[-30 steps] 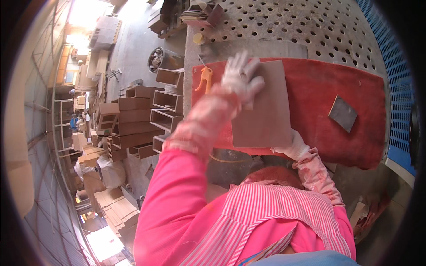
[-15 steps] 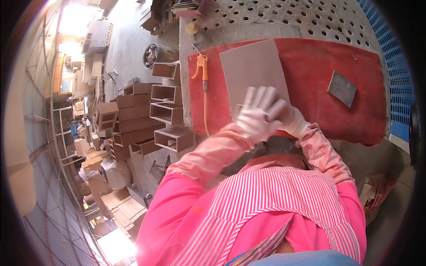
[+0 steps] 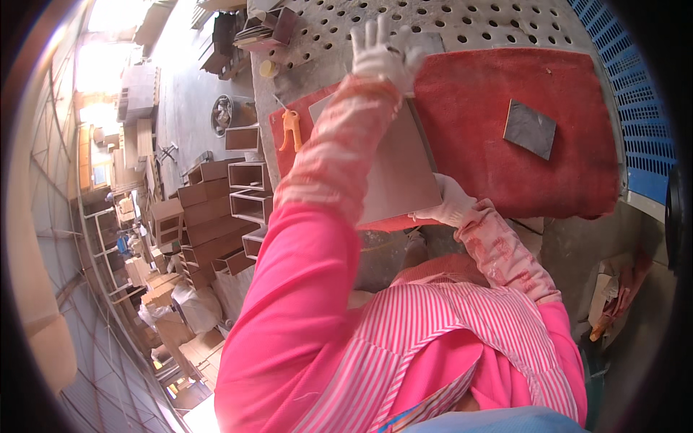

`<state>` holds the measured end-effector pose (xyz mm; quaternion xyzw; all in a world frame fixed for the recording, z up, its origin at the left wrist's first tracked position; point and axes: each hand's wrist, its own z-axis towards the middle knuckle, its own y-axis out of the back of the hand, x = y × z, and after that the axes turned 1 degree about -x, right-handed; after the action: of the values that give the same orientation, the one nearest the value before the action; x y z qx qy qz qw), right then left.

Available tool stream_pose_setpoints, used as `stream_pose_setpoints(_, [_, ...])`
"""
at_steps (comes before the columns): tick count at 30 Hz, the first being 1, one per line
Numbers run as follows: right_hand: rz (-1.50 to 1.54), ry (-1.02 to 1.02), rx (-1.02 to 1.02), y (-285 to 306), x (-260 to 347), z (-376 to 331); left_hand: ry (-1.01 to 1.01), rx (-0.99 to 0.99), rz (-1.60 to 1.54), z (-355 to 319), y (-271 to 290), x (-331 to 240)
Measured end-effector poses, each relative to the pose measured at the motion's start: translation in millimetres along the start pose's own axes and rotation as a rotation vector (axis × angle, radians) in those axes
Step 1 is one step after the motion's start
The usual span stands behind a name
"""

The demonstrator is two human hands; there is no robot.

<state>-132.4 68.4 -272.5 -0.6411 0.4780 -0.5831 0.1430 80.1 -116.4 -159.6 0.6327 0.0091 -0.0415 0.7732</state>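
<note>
From the head camera, a gloved left hand [image 3: 382, 49] lies fingers spread on the far edge of a large tan tile [image 3: 401, 169], while the gloved right hand [image 3: 449, 206] grips its near right corner. The tile rests on a red mat [image 3: 505, 173] covering a perforated table [image 3: 433, 22]. A small dark tile [image 3: 530, 129] lies well apart on open mat; an orange air gun [image 3: 291, 128] sits just beside the tile's left edge.

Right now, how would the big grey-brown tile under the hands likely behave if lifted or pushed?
The tile looks stiff: it lies flat with straight edges on the red mat. Probably heavy and chip-prone at the corners. The mat's nap likely resists sliding, so the left hand and right hand grip opposite edges.
</note>
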Motion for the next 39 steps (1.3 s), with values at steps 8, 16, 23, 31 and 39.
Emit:
stream_pose_setpoints(8, [-0.952, 0.247, -0.033, -16, 25, -9, -0.274, 0.355, -0.364, -247, 76, -63])
stream_pose_setpoints(16, [-0.276, -0.060, -0.050, -13, 30, -8, 0.119, -0.033, 0.019, -104, 33, 65])
stream_pose_setpoints(23, [-1.662, -0.127, 0.161, -4, 21, 4, -0.069, -0.176, -0.062, -95, 30, -41])
stream_pose_setpoints(31, [-1.162, 0.106, -0.202, -22, 30, -14, 0.357, 0.175, -0.414, -295, 84, -22])
stream_pose_setpoints(39, [-0.546, 0.431, -0.130, -123, 161, 10, 0.670, -0.181, -0.422, -218, 204, 12])
